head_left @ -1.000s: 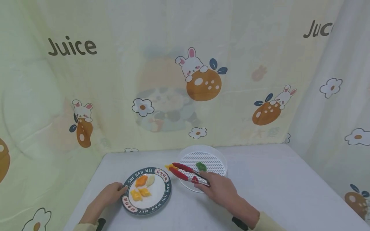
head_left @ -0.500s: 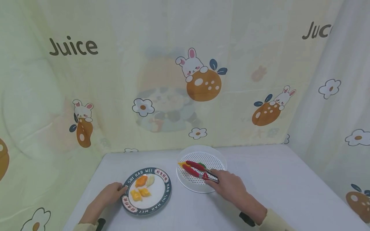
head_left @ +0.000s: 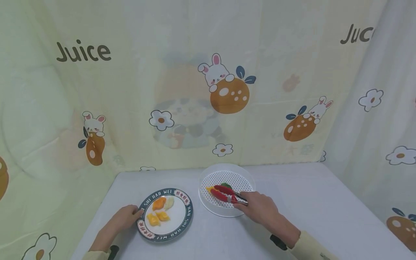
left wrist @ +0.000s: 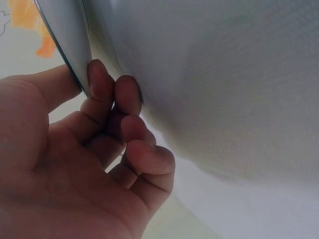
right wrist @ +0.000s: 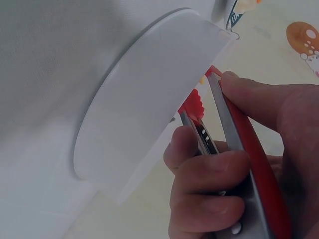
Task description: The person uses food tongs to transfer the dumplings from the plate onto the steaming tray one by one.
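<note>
My left hand [head_left: 125, 216] pinches the near-left rim of a round plate [head_left: 189, 211] with a dark patterned border, thumb on top and fingers beneath. On the plate lie orange, pale and yellow dumpling-shaped pieces [head_left: 158, 203]. My right hand [head_left: 260, 208] grips red-tipped metal tongs [head_left: 221, 195] by their handles, low over a white round basket [head_left: 208, 208] with a perforated bottom. At the tips is a yellow dumpling-shaped piece [head_left: 209, 189], partly hidden; whether the tongs still squeeze it cannot be told. Behind them a green piece [head_left: 225, 185] lies in the basket.
Both dishes stand on a white-covered table [head_left: 292, 202], the plate left of the basket with a narrow gap between. A printed curtain [head_left: 182, 83] encloses the back and both sides. The basket's white side wall [right wrist: 134, 99] fills much of the right wrist view.
My right hand has carried the tongs and the yellow piece rightward from the basket's left edge to inside it, then slightly lower. My left hand and the plate have stayed put.
</note>
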{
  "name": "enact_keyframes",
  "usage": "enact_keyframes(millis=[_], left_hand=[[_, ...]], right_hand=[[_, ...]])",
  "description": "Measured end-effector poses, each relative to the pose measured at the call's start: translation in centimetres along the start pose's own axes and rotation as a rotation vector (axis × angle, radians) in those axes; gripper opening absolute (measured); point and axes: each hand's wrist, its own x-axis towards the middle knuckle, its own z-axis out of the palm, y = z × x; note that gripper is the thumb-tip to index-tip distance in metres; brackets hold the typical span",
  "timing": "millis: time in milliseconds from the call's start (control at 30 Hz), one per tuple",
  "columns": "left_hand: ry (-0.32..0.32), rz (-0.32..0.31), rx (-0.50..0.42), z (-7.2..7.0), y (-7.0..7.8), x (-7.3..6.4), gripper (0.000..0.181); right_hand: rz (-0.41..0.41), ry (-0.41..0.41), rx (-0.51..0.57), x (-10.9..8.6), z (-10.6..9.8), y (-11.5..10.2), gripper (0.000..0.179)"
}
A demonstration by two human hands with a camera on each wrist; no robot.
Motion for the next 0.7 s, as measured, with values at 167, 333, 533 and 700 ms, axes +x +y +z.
enact_keyframes(millis=[167, 333, 533, 700], left_hand=[[-0.007, -0.009, -0.001, -0.07, 0.14, -0.05, 0.049], [-0.009, -0.018, -0.004, -0.08, 0.26, -0.04, 0.048], [-0.01, -0.026, -0.006, 0.01, 0.26, 0.01, 0.048], [0.0, -0.002, -0.02, 0.09, 0.14, -0.04, 0.041]], right_hand=[[-0.001, -0.006, 0.004, -0.03, 0.06, 0.09, 0.047], [0.003, -0.004, 0.005, 0.05, 0.14, 0.1, 0.046], [0.012, -0.017, 0.012, 0.15, 0.28, 0.23, 0.047], [0.027, -0.011, 0.014, 0.01, 0.34, 0.29, 0.056]])
